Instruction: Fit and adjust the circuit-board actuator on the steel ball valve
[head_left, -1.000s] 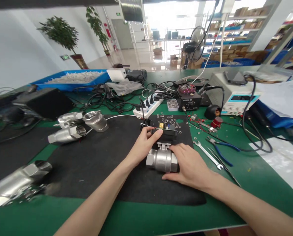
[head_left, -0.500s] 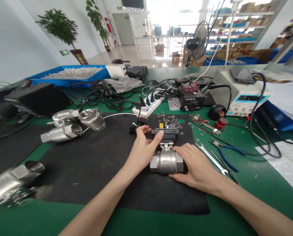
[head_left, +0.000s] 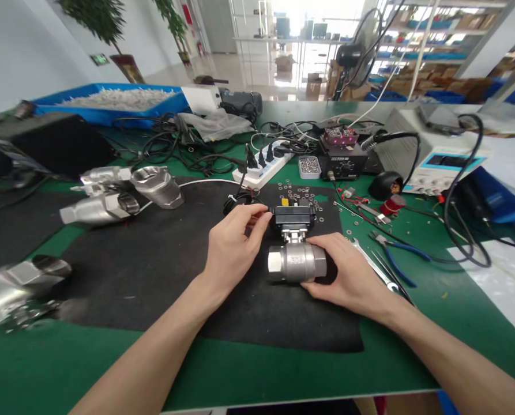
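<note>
A steel ball valve lies across the black mat, with a black actuator housing mounted above it on a bracket. My right hand grips the valve's right end, fingers over the top and thumb at the lower front. Beside the housing's left end is my left hand, thumb and index fingertips pinched together; whatever lies between them is hidden. A yellow component shows above the housing's back edge. Behind the left hand sits a bundle of black cable.
More steel valves stand at left. Loose nuts are scattered behind the housing. Wrenches, blue-handled pliers and a soldering station lie right. A white power strip and tangled cables run behind the mat.
My left thumb has come off the housing's front face, and the hand has shifted left into a pinch at its left end. The housing has tipped, showing more front. My right hand keeps its grip.
</note>
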{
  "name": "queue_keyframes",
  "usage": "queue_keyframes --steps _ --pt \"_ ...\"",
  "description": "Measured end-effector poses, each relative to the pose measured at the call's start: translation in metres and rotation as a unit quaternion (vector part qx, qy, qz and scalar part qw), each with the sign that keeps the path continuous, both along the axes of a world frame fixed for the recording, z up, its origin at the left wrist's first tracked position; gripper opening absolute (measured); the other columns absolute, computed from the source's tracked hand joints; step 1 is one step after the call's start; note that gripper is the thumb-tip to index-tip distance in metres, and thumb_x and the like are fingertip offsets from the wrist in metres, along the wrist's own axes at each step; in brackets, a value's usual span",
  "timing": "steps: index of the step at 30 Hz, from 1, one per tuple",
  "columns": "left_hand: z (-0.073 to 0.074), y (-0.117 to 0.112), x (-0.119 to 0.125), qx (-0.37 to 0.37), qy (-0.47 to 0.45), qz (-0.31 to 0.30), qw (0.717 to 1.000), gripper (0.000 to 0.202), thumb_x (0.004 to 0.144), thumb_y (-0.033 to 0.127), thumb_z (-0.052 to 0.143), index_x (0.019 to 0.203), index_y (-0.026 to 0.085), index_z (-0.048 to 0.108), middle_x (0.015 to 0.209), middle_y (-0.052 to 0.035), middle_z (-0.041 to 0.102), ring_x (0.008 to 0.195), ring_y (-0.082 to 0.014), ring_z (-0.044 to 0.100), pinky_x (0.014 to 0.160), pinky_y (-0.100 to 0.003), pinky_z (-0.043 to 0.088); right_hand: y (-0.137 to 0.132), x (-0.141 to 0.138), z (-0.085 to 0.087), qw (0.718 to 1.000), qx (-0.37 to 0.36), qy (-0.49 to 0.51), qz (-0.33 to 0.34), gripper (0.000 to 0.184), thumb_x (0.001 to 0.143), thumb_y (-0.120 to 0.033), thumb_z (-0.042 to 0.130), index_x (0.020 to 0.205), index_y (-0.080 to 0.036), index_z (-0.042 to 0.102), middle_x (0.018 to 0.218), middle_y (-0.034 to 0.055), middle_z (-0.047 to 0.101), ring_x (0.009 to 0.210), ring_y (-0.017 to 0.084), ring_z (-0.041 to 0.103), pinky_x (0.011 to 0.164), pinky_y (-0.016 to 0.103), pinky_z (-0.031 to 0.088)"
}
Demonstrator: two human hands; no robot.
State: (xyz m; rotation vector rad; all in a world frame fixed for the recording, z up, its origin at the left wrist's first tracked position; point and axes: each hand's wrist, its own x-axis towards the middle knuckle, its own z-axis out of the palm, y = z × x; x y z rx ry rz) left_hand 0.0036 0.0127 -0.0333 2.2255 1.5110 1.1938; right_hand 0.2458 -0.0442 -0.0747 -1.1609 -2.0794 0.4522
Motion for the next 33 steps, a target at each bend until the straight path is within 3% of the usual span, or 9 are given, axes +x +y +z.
queue_keyframes --steps 7,16,24,27,29,31,33 --pt "-0.009 0.006 -0.004 0.06 0.043 -0.029 0.997 0.031 0.1 0.033 0.058 0.126 0.022 0.071 0.124 -0.0026 0.07 0.112 -0.0123 0.068 0.1 -0.024 0.054 0.003 0.005 -0.003 1.0 0.014 0.012 -0.012 0.065 0.078 -0.022 0.078 0.139 -0.025 0.055 0.131 0.0087 0.065 0.121 0.03 0.06 0.104 0.048 0.051" --pt "-0.01 0.018 0.003 0.078 0.018 -0.023 0.997 0.027 0.099 0.036 0.059 0.115 0.023 0.076 0.113 -0.001 0.076 0.103 -0.0133 0.071 0.097 -0.027 0.056 0.005 0.009 -0.005 1.0 0.003 0.02 -0.01 0.071 0.077 -0.034 0.088 0.141 -0.027 0.058 0.133 0.0069 0.067 0.121 0.029 0.061 0.104 0.048 0.052" --pt "-0.009 0.015 0.002 0.064 0.042 -0.042 0.996 0.036 0.095 0.044 0.065 0.121 0.02 0.072 0.116 -0.0039 0.072 0.099 -0.0128 0.07 0.094 -0.025 0.057 0.007 0.008 -0.007 0.998 -0.033 0.029 -0.035 0.077 0.073 -0.033 0.091 0.139 -0.027 0.053 0.132 0.0059 0.065 0.121 0.028 0.061 0.104 0.045 0.053" --pt "-0.01 0.014 0.0 0.065 0.048 -0.06 0.995 0.049 0.086 0.05 0.075 0.125 0.02 0.07 0.118 -0.0047 0.071 0.097 -0.0127 0.071 0.094 -0.026 0.059 0.012 0.01 -0.009 0.997 -0.04 0.045 -0.042 0.108 0.065 -0.043 0.095 0.154 -0.026 0.037 0.149 0.0121 0.052 0.133 0.033 0.054 0.11 0.051 0.05" --pt "-0.011 0.015 -0.002 0.073 0.051 -0.066 0.994 0.052 0.083 0.05 0.078 0.125 0.021 0.069 0.117 -0.0043 0.071 0.097 -0.0125 0.071 0.095 -0.027 0.06 0.018 0.013 -0.008 0.999 -0.033 0.026 -0.026 0.13 0.06 -0.051 0.097 0.163 -0.027 0.022 0.164 0.0142 0.034 0.148 0.038 0.039 0.119 0.056 0.043" --pt "-0.013 0.016 -0.002 0.076 0.047 -0.067 0.994 0.05 0.083 0.048 0.078 0.125 0.022 0.069 0.117 -0.0041 0.071 0.096 -0.012 0.071 0.094 -0.028 0.061 0.024 0.016 -0.005 0.999 -0.034 0.003 0.003 0.141 0.059 -0.056 0.096 0.167 -0.028 0.01 0.171 0.0117 0.019 0.157 0.038 0.024 0.125 0.057 0.034" --pt "-0.014 0.018 -0.002 0.075 0.04 -0.065 0.994 0.047 0.084 0.047 0.077 0.124 0.023 0.07 0.116 -0.0041 0.071 0.095 -0.0119 0.071 0.094 -0.028 0.062 0.029 0.017 -0.003 0.999 -0.035 -0.009 0.027 0.143 0.061 -0.056 0.095 0.168 -0.028 0.005 0.174 0.0089 0.013 0.16 0.035 0.017 0.129 0.055 0.028"
